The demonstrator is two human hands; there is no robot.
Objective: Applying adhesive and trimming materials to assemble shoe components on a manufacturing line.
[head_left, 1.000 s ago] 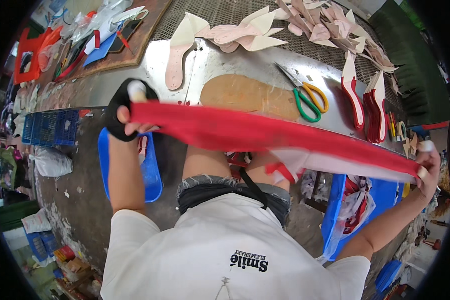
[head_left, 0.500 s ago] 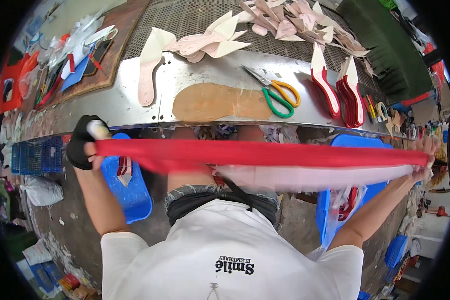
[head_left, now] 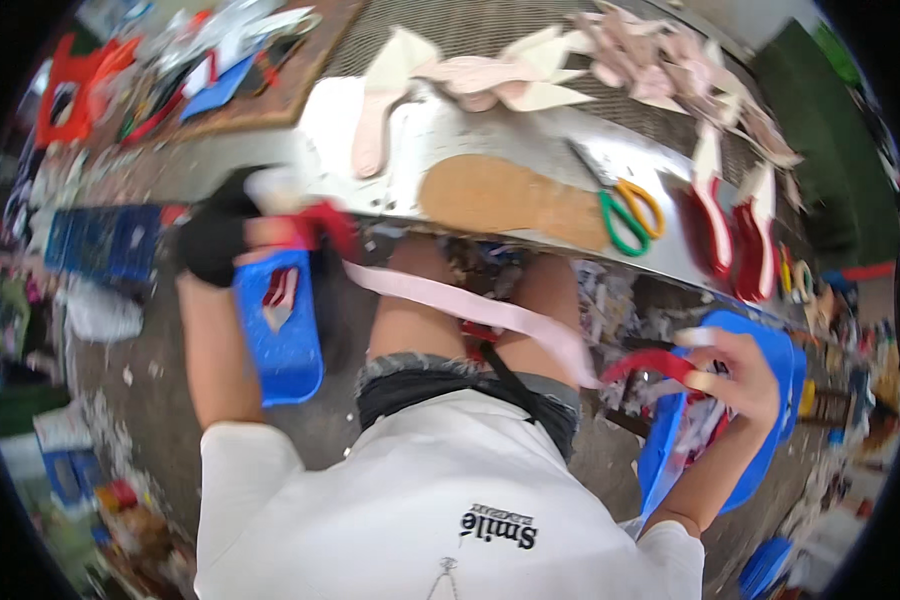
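Observation:
A long strip point(head_left: 470, 305), red on one face and pale pink on the other, runs across my lap with its pale face up. My left hand point(head_left: 220, 238), in a black fingerless glove, grips its red end just under the metal table edge. My right hand point(head_left: 738, 382) pinches the other red end above a blue bin point(head_left: 765, 345) at my right side. The strip sags and twists between the two hands.
A second blue bin point(head_left: 282, 345) stands by my left knee. On the metal table point(head_left: 370, 120) lie a tan sole-shaped cutout point(head_left: 500, 195), green-and-yellow scissors point(head_left: 625, 212), red-and-white sole pieces point(head_left: 718, 228) and several pink cutouts point(head_left: 490, 75). Scraps litter the floor.
The strip was stretched taut with its red face showing. Both hands have come closer together, the strip has gone slack and turned pale side up, and my right hand has dropped toward the right bin.

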